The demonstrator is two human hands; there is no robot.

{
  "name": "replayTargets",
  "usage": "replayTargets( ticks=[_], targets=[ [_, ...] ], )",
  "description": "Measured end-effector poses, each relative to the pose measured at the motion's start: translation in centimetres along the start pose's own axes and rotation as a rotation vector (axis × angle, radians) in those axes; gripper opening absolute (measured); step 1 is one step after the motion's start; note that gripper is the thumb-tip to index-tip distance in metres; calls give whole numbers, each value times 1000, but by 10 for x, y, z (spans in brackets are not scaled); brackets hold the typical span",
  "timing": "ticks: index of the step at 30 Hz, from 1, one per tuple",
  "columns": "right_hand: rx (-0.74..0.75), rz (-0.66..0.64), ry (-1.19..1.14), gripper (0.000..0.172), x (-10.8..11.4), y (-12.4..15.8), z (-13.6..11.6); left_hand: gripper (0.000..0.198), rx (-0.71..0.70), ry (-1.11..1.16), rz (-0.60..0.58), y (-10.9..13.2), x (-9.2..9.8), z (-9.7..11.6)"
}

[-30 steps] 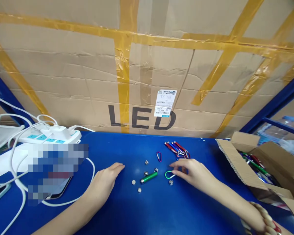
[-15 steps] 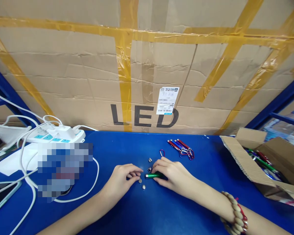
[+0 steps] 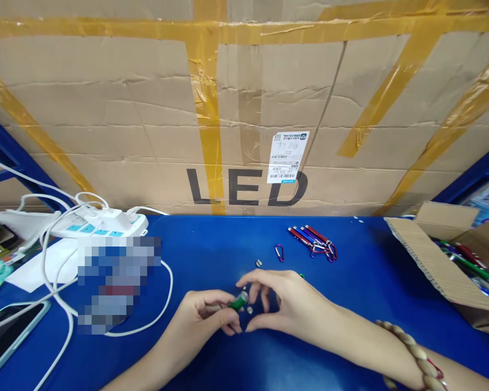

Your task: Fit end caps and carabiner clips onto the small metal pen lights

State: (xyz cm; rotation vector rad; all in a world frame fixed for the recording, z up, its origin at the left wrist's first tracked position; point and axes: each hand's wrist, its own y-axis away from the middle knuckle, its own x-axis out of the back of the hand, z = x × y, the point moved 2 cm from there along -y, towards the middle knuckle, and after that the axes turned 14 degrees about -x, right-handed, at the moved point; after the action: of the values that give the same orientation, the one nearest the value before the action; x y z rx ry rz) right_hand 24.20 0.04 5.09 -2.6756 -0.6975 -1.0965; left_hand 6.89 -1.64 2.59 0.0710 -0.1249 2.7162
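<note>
My left hand (image 3: 212,314) pinches a short green metal tube (image 3: 239,301) between thumb and fingers, its silver end pointing up and to the right. Just right of it, my right hand (image 3: 277,298) is open, thumb and fingers apart and curved toward the tube. A small round silver piece (image 3: 250,310) shows between the two hands, perhaps a button cell. Farther back lies a small silver ring-like part (image 3: 258,263). Behind my right hand a bit of something green (image 3: 301,276) peeks out, mostly hidden.
A red carabiner (image 3: 279,252) lies beyond my hands, beside several red and blue pen-shaped lights with clips (image 3: 309,239). An open carton (image 3: 424,260) of similar pieces stands at right. A power strip (image 3: 101,225), white cables and a phone (image 3: 14,336) occupy the left. A large cardboard box (image 3: 167,125) walls the back.
The green tube has passed from my right hand to my left, which now grips it. My right hand has opened its fingers. The view has shifted slightly left.
</note>
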Motion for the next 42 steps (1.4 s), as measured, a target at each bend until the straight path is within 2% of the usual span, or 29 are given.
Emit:
replayTargets(
  ticks=[2,6,9,13,19,22,24,28,30,34,38,42],
  targets=[
    [-77,-48,91,39,-3,-1,8,16,-19,3,61,2,4,-4],
    [-29,-103,212,13,-10,0,20,14,-99,-57,89,6,6,-9],
    [10,-118,211,16,-14,2,20,11,-120,-100,78,10,7,-11],
    [-113,-128,181,12,-18,3,16,9,-137,-118,90,10,8,-12],
    [-221,-192,58,14,-23,-4,19,30,-2,171,108,7,8,-10],
    [-210,-219,11,10,-18,-8,21,25,-18,132,103,7,8,-9],
    [-152,-169,-27,8,-13,-9,18,19,-51,27,88,9,6,-9],
    [-1,112,-172,6,-1,-7,8,11,-111,-182,39,13,1,-11],
    [96,198,-242,7,0,-4,1,10,-158,-235,30,14,0,-13],
    [207,184,-292,12,-3,2,-8,6,-285,-314,38,15,-1,-12],
    [182,123,-260,4,-7,4,-9,8,-399,-367,66,15,0,-7],
    [156,111,-181,5,-9,5,-6,12,-462,-407,93,14,2,-1]
  ],
)
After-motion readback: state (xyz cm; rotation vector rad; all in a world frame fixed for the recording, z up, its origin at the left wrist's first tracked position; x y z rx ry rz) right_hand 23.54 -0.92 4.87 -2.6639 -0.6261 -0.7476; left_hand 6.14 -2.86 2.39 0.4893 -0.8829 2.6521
